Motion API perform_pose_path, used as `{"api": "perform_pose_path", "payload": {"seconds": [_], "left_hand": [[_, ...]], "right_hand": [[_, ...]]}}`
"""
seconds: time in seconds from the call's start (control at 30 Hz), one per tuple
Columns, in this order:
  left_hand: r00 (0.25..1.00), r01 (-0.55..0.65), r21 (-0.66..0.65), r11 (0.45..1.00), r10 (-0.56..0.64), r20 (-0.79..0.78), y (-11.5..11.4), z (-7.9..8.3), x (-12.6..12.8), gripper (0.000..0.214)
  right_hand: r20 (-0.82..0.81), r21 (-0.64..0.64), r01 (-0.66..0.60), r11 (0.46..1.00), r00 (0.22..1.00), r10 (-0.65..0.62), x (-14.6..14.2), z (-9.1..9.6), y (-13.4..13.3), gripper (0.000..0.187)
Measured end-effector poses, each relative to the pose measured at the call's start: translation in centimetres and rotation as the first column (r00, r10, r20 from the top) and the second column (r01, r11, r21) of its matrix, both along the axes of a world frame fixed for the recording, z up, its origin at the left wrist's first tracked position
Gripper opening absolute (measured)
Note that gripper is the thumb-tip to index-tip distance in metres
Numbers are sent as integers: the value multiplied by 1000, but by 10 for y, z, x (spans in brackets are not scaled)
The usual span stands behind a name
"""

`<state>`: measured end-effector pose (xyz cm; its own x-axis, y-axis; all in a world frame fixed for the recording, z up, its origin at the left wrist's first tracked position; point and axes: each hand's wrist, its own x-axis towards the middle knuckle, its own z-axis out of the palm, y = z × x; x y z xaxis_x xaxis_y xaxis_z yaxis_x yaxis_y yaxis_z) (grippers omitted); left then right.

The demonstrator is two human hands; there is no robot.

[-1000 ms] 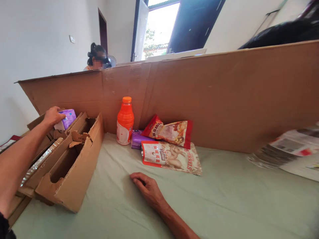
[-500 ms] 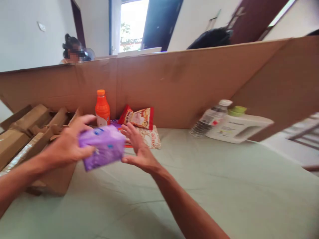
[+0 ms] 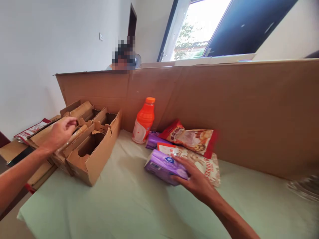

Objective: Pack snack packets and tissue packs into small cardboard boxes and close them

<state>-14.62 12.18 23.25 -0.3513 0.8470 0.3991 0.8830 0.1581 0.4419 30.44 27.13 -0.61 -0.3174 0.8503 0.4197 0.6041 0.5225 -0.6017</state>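
Observation:
My right hand (image 3: 196,181) grips a purple packet (image 3: 163,165) low over the pale green cloth (image 3: 129,205), just in front of two snack bags (image 3: 193,139). A second purple packet (image 3: 152,139) lies behind it, beside an orange bottle (image 3: 144,121) that stands upright. My left hand (image 3: 61,131) reaches into the open cardboard box (image 3: 92,156) at the left, fingers curled on a shiny wrapped item (image 3: 71,137) lying inside.
A tall cardboard wall (image 3: 224,109) runs along the back of the table. Another person's head shows behind it. More cardboard and a red-and-white packet (image 3: 31,129) lie at the far left. Something blurred sits at the right edge (image 3: 305,187).
The purple packet passed from my left hand to my right, which now holds it down by the snack bags. My left hand went back to the cardboard box. The camera swung left.

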Motion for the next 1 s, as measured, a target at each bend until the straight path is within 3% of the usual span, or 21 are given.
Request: {"api": "perform_pose_path", "payload": {"seconds": [0.13, 0.23, 0.37, 0.5, 0.6, 0.63, 0.7, 0.77, 0.83, 0.9, 1.0], "left_hand": [[989, -150, -116, 982, 148, -27, -17, -15, -54, 41], [985, -170, -207, 963, 165, -44, -25, -31, -68, 45], [989, -150, -286, 947, 139, -57, -23, -43, -74, 44], [990, -128, -280, 952, 108, -87, -22, -48, -77, 41], [994, -95, -285, 954, 73, -87, -24, -46, -75, 38], [996, -72, -299, 952, 50, -79, -25, -44, -74, 37], [998, -11, -333, 943, -10, -60, -25, -40, -71, 37], [996, 46, -360, 932, -69, -51, -27, -38, -68, 39], [993, 82, -381, 921, -109, -51, -30, -36, -68, 38], [990, 99, -393, 914, -129, -52, -34, -36, -70, 37], [990, 90, -365, 927, -121, -65, -35, -38, -74, 33]], "right_hand": [[138, 151, 132, 980, 979, -153, -20, -18, 13, 65], [183, 260, 174, 950, 957, -226, -35, -3, -4, 61], [112, 327, 37, 944, 991, -77, -70, 50, -28, 48], [113, 316, -253, 915, 967, 228, -144, 122, -43, 37], [250, 312, -556, 771, 831, 498, -229, 174, -49, 34], [321, 282, -629, 725, 774, 546, -260, 188, -49, 33], [492, 182, -701, 690, 672, 553, -318, 209, -48, 32], [625, 78, -748, 659, 552, 553, -363, 220, -45, 29], [680, 13, -780, 626, 465, 566, -388, 223, -44, 26], [696, -12, -802, 598, 423, 581, -391, 218, -44, 33], [694, -18, -822, 569, 400, 599, -369, 205, -46, 48]]}}
